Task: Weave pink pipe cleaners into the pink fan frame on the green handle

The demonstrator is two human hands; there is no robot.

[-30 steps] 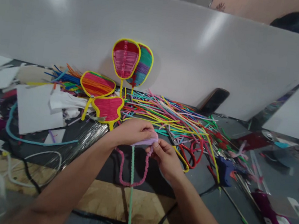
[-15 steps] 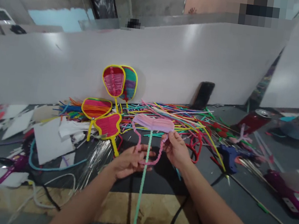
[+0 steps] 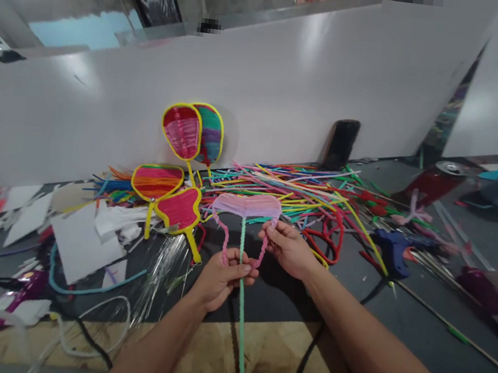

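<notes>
A pipe-cleaner fan (image 3: 251, 205) is held up over the dark table, its upper band filled with pink and lilac rows. Below that band, a twisted pink outline curves down around an unfilled gap. A light green pipe cleaner (image 3: 241, 312) runs down the middle and bends to the right near its lower end. My left hand (image 3: 219, 280) is closed at the bottom of the outline, pinching it together with the green stem. On the right side of the outline, the fingers of my right hand (image 3: 289, 246) grip the twisted edge just under the filled band.
Behind the fan lies a pile of colourful pipe cleaners (image 3: 295, 183). Yellow-edged fans (image 3: 178, 209) sit left, with two more against the white partition (image 3: 269, 92). A phone (image 3: 341, 144), a can (image 3: 435, 184), a blue glue gun (image 3: 393, 252) and white paper scraps (image 3: 82, 245) surround the work.
My left hand has closed its fingers on the lower outline and green stem. My right hand has slid slightly along the edge. The view has shifted a little.
</notes>
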